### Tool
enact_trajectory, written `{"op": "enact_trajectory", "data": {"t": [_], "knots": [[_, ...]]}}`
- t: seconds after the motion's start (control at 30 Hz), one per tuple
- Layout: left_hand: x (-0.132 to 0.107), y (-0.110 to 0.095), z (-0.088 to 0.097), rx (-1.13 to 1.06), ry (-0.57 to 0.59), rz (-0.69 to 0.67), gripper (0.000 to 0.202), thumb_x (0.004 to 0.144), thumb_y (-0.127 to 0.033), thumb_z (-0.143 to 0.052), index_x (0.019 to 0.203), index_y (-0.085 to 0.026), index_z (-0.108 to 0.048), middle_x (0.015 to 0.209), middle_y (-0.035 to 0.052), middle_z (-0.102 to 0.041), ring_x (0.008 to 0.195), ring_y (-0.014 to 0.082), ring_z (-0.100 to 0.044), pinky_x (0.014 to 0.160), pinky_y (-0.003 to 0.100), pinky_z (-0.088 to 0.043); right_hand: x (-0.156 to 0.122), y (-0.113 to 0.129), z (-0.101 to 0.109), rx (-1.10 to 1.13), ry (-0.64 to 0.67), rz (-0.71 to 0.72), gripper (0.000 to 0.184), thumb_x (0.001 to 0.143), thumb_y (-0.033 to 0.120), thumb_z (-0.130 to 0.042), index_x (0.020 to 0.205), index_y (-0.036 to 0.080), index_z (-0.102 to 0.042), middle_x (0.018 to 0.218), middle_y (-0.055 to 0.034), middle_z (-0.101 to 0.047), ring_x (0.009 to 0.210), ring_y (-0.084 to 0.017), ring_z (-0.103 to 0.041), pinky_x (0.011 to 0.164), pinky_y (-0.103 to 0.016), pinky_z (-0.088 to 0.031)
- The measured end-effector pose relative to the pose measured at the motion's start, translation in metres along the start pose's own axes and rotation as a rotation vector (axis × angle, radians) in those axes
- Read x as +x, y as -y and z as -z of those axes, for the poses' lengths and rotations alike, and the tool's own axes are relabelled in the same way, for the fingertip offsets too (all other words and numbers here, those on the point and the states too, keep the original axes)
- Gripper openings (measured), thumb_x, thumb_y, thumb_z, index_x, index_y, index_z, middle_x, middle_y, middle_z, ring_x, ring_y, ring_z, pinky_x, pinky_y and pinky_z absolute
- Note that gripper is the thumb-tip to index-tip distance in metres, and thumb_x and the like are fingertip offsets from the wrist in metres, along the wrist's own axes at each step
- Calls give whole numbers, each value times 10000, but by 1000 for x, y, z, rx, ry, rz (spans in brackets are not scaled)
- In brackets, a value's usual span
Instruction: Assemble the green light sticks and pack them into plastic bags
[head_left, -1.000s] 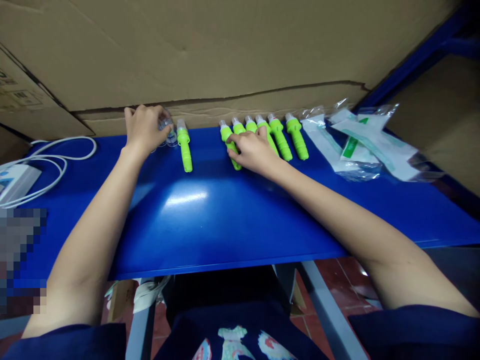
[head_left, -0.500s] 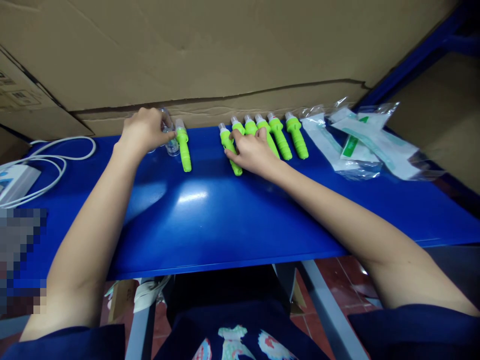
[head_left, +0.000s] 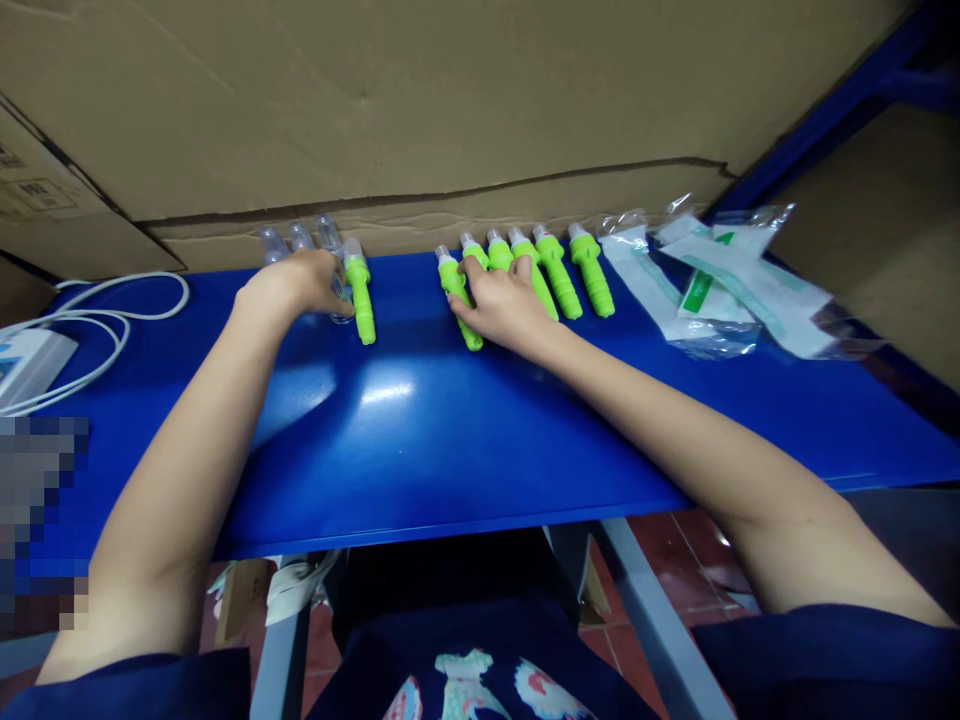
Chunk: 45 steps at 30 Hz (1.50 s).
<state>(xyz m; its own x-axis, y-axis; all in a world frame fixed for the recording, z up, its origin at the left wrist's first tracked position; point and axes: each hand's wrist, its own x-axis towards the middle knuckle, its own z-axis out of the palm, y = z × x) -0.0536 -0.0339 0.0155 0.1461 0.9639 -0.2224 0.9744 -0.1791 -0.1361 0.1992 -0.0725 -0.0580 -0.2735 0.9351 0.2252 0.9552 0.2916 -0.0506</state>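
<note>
My left hand [head_left: 292,285] bends over a small group of clear plastic tubes [head_left: 301,236], its fingers closed round the rightmost clear tube [head_left: 328,234]. Right beside that tube lies a lime-green handle with a clear tip [head_left: 361,300]. My right hand [head_left: 501,300] rests on a row of similar green handles, fingers curled. Its thumb presses on the leftmost handle of this row [head_left: 471,338], and its other fingers touch the ones beside it, partly covering them. Two more green handles [head_left: 561,280] [head_left: 596,280] lie uncovered to the right.
Flat clear packets with white and green paper [head_left: 712,285] lie at the right of the blue table [head_left: 450,440]. A white cable [head_left: 124,318] and a white box [head_left: 34,365] are at the left. A cardboard wall [head_left: 420,100] stands along the back edge.
My left hand has come lower and nearer to me, uncovering the tops of the clear tubes. The single green handle beside it has shifted slightly left. My right hand stays in place.
</note>
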Motion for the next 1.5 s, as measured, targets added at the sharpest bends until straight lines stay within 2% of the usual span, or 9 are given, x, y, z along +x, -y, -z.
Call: {"op": "enact_trajectory", "data": {"t": [0.1, 0.3, 0.5, 0.67, 0.9, 1.03, 1.2, 1.3, 1.5], "knots": [[-3, -4, 2, 21, 5, 29, 547, 849, -336, -833, 1309, -74, -696, 1286, 237, -741, 1202, 377, -727, 1025, 435, -577, 0, 1, 0, 8, 6, -9, 497, 1051, 364, -371, 1439, 65, -452, 1056, -233, -744, 1094, -448, -683, 1043, -572, -302], [-4, 0, 6, -13, -24, 67, 547, 826, -365, -857, 1264, -67, -718, 1281, 258, -729, 1156, 418, -741, 968, 469, -607, -1, 1, 1, 16, -1, -2, 467, 1053, 388, -401, 1373, 65, -502, 1011, -217, -734, 1050, -430, -686, 1031, -556, -320], [-17, 3, 13, -49, -156, 96, 574, 815, -447, -849, 1271, -127, -711, 1251, 215, -729, 1162, 433, -724, 979, 549, -604, 1, -3, -2, 36, -17, 1, 498, 1077, 431, -352, 1400, 78, -488, 1029, -227, -732, 1089, -443, -670, 1037, -586, -311], [-33, -10, 22, -123, -377, 103, 561, 891, -474, -792, 1351, -168, -701, 1308, 188, -691, 1314, 486, -634, 1061, 628, -550, 0, -1, -2, 30, -19, 13, 511, 1064, 434, -389, 1415, 74, -482, 1011, -215, -736, 1069, -435, -674, 1037, -580, -314], [-19, -14, 10, -423, -548, -73, 502, 909, -479, -773, 1266, -129, -736, 1251, 140, -747, 1277, 379, -663, 1120, 489, -513, -3, 4, 5, 62, 34, -11, 488, 1029, 355, -466, 1434, 82, -489, 1043, -198, -750, 1113, -417, -674, 1040, -538, -345], [0, -2, -1, -629, -694, -140, 400, 963, -406, -710, 1196, -83, -745, 1180, 132, -778, 1164, 289, -712, 1086, 411, -512, 6, -8, 9, 188, -33, -2, 514, 1071, 456, -400, 1438, 123, -536, 1056, -176, -757, 1077, -382, -676, 1012, -530, -389], [15, 5, -7, -861, -609, -155, 360, 1039, -383, -578, 1088, -71, -749, 1052, 154, -795, 913, 241, -732, 919, 387, -566, 20, -30, 22, 301, -79, 42, 561, 1071, 510, -424, 1411, 108, -617, 1081, -164, -760, 1018, -333, -677, 930, -464, -460], [16, 2, -7, -903, -532, -161, 348, 1082, -339, -481, 1042, -85, -716, 1018, 150, -786, 903, 242, -726, 898, 388, -566, 23, -36, 31, 365, -22, 71, 493, 1072, 454, -425, 1341, 129, -680, 1153, -158, -764, 1013, -305, -664, 879, -417, -489], [16, -2, -7, -987, -411, -243, 378, 1109, -309, -338, 1089, -120, -664, 1037, 157, -777, 878, 232, -725, 921, 423, -568, 23, -43, 33, 410, -5, 104, 376, 1026, 307, -459, 1299, 167, -676, 1290, -152, -727, 1105, -304, -637, 955, -449, -496]]}}
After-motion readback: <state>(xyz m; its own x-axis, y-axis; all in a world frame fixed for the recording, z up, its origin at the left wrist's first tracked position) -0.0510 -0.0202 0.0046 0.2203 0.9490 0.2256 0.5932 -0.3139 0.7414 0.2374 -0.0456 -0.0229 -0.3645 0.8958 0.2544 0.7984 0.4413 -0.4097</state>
